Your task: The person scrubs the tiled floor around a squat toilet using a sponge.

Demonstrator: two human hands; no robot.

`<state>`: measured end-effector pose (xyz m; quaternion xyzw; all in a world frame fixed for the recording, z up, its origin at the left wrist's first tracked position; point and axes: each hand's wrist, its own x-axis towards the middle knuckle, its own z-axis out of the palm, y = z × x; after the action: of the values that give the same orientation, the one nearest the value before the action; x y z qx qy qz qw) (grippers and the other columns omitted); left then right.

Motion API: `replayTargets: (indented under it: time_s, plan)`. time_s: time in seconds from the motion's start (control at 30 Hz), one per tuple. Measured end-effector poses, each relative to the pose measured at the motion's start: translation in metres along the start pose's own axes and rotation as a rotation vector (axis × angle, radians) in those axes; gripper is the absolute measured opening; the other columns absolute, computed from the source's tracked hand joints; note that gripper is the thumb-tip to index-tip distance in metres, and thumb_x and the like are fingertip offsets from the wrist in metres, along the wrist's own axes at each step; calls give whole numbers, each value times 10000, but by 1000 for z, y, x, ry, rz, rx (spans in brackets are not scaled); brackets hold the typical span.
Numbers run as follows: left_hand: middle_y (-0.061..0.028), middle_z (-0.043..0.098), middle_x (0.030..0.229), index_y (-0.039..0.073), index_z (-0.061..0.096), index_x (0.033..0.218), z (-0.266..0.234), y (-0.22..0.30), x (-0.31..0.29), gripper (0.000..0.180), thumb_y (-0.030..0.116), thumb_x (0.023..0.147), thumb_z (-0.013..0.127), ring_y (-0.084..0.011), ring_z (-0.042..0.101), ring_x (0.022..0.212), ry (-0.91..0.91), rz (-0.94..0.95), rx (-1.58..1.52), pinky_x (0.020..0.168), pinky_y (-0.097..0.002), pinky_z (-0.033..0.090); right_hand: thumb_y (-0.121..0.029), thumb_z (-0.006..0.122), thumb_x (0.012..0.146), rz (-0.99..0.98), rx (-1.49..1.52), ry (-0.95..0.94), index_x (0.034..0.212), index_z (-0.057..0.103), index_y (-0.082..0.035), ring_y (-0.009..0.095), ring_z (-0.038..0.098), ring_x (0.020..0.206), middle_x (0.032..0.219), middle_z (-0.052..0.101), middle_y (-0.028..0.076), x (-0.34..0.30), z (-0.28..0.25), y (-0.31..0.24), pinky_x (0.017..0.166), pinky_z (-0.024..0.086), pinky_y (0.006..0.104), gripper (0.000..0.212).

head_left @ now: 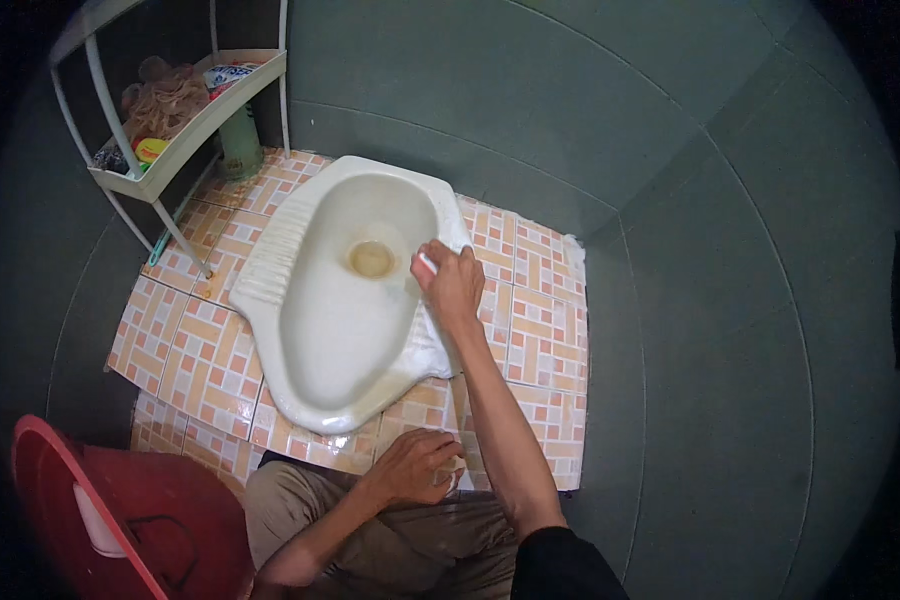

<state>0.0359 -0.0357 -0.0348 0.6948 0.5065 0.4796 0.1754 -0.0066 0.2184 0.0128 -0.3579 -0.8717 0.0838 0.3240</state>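
Note:
A white ceramic squat toilet (350, 320) is set into the patterned tile floor, with brownish water in its drain hole. My right hand (452, 285) is closed at the right rim of the bowl, around a small red-and-white object (426, 263) mostly hidden by my fingers. White foam (429, 357) lies on the ribbed right footrest, below that hand. Nearer to me, my left hand (420, 467) hangs over my lap by the edge of the tiles. Its fingers are curled, with a bit of white showing under them; what that is cannot be made out.
At the lower left stands a red bucket (180, 500) with a pale handle inside. A white shelf rack (185, 132) at the upper left carries a mesh scrubber (165, 98) and packets; a green bottle (239, 145) stands beneath. Dark grey walls (710, 300) close in behind and right.

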Motion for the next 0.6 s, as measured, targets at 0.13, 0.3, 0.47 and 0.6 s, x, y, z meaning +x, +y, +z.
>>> replayTargets:
  time_s: [0.13, 0.3, 0.47, 0.6]
  plan:
    - [-119, 670, 987, 52, 662, 973, 9, 13, -4, 284, 174, 736, 761, -345, 667, 885, -192, -70, -5, 819, -462, 549, -226, 782, 844, -6, 38, 34, 1003, 768, -100, 386, 633, 799, 891, 748, 136, -58, -36, -13, 718, 529, 507, 203]
    - [-139, 712, 941, 65, 703, 929, 17, -13, -29, 320, 170, 634, 770, -349, 672, 842, -29, 141, 26, 752, -457, 530, -229, 768, 851, 5, 60, -2, 964, 743, -109, 364, 618, 813, 961, 746, 69, -122, -51, -64, 713, 500, 480, 167]
    - [-118, 704, 873, 56, 709, 873, -1, -8, -34, 311, 152, 581, 758, -336, 673, 786, -122, 146, -18, 731, -417, 544, -238, 766, 857, -171, 116, -46, 937, 719, -102, 354, 624, 793, 964, 747, 42, -151, -57, -84, 693, 492, 464, 165]
    - [-66, 664, 791, 74, 712, 878, -7, -5, -33, 328, 111, 555, 753, -255, 652, 698, 38, 262, 105, 593, -375, 495, -231, 781, 842, 68, 107, 40, 974, 748, -86, 395, 627, 747, 840, 703, 182, -122, -70, -26, 709, 521, 493, 199]
